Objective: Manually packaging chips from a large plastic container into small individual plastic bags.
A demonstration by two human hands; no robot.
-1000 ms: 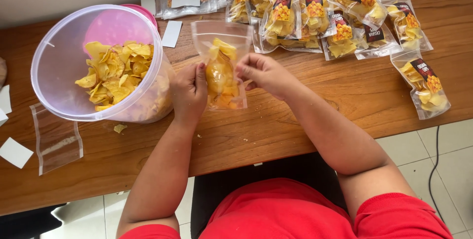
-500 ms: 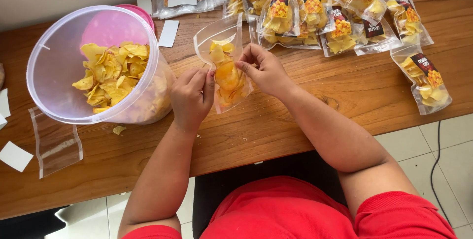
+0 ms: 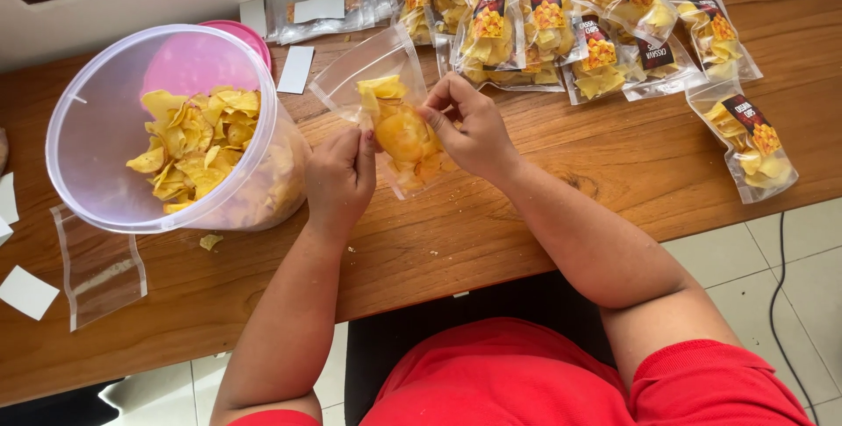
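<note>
A clear plastic pouch (image 3: 386, 114) partly filled with yellow chips is held over the wooden table (image 3: 544, 207). My left hand (image 3: 340, 176) grips its left edge. My right hand (image 3: 469, 128) pinches its right side near the top. The pouch tilts to the left, its open mouth pointing up and away from me. A large clear tub (image 3: 167, 128) of loose yellow chips lies tilted on its side just left of my left hand.
Several filled chip pouches (image 3: 561, 22) with dark labels lie along the table's far right. An empty clear pouch (image 3: 98, 272) and white paper slips (image 3: 26, 293) lie at the left. A pink lid (image 3: 250, 35) sits behind the tub. A stray chip (image 3: 210, 241) lies by the tub.
The pouch has tilted from upright to leaning left, and both hands have shifted their hold slightly along its sides. The tub has stayed put.
</note>
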